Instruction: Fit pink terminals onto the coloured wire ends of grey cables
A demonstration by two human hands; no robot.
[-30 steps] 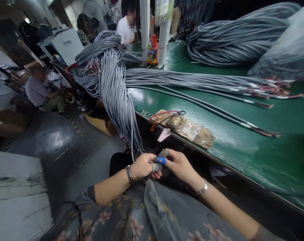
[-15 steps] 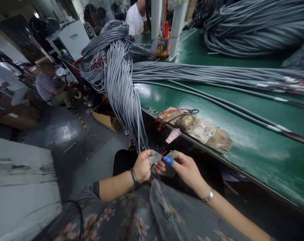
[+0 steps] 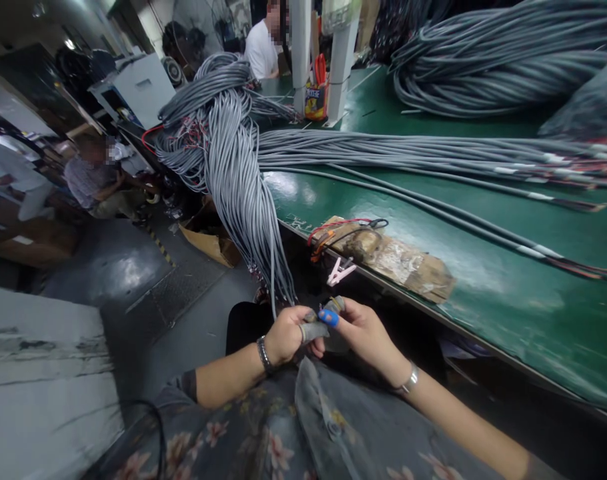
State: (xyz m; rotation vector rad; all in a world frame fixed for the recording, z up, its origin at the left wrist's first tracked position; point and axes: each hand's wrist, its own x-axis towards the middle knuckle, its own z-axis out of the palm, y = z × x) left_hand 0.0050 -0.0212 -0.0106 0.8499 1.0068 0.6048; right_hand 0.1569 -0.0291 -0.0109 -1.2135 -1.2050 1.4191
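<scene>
My left hand (image 3: pixel 288 333) is closed low in front of my lap, its thumb and covered forefinger pinched on the end of a grey cable. That cable drops from the hanging bundle of grey cables (image 3: pixel 243 173). Fingertip to fingertip with it, my right hand (image 3: pixel 366 330) pinches the cable's thin wires, blue cover on the thumb and grey cover on the forefinger. The fingers hide most of the wires. Just beyond my hands, a pink clip (image 3: pixel 340 272) hangs at the bench edge beside a taped wooden block (image 3: pixel 401 260) with red and black leads.
Grey cables (image 3: pixel 408 148) with stripped ends lie along the green bench (image 3: pixel 523 320). A large cable coil (image 3: pixel 483 73) sits at the back right. Red-handled pliers (image 3: pixel 320 70) stand in a pouch by the white post. A cardboard box (image 3: pixel 211 233) is on the floor; people sit behind.
Both hands have drawn closer together, and the red and orange wires that showed between the fingertips are now hidden. The view has shifted slightly.
</scene>
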